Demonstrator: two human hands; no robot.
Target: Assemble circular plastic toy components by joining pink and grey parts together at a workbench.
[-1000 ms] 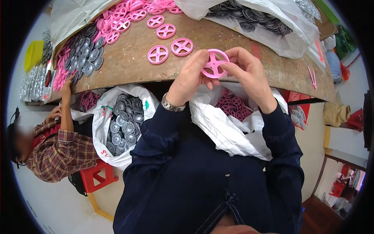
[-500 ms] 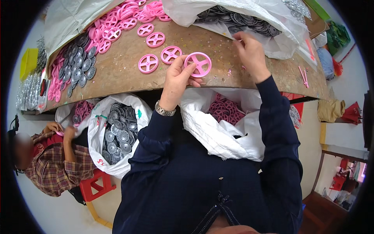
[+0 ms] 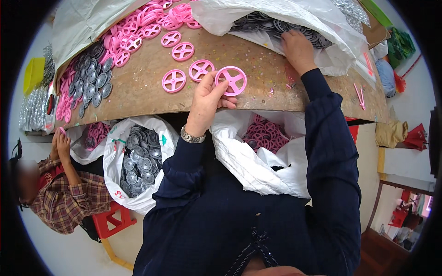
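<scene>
My left hand (image 3: pixel 206 103), with a metal watch on its wrist, pinches a pink four-spoked toy wheel (image 3: pixel 233 93) between thumb and fingers above the table's near edge. Beside it, two more pink wheels (image 3: pixel 173 89) lie flat on the wood, one of them close to my knuckles. My right hand (image 3: pixel 299 49) reaches into the mouth of a white sack (image 3: pixel 209 14), its fingertips bent down onto dark grey plastic discs (image 3: pixel 271 25). Whether those fingers grip a disc is hidden.
Pink wheels (image 3: pixel 133 42) and grey discs (image 3: pixel 92 76) are heaped at the far left of the table (image 3: pixel 147 99). Below its edge hang a sack of grey discs (image 3: pixel 108 158) and a sack of pink parts (image 3: pixel 244 172). A co-worker (image 3: pixel 69 193) sits at left.
My right hand has moved up and away from me, from the sack's edge onto the grey discs. The left hand still holds the pink wheel, slightly lower. The co-worker's hands have shifted left.
</scene>
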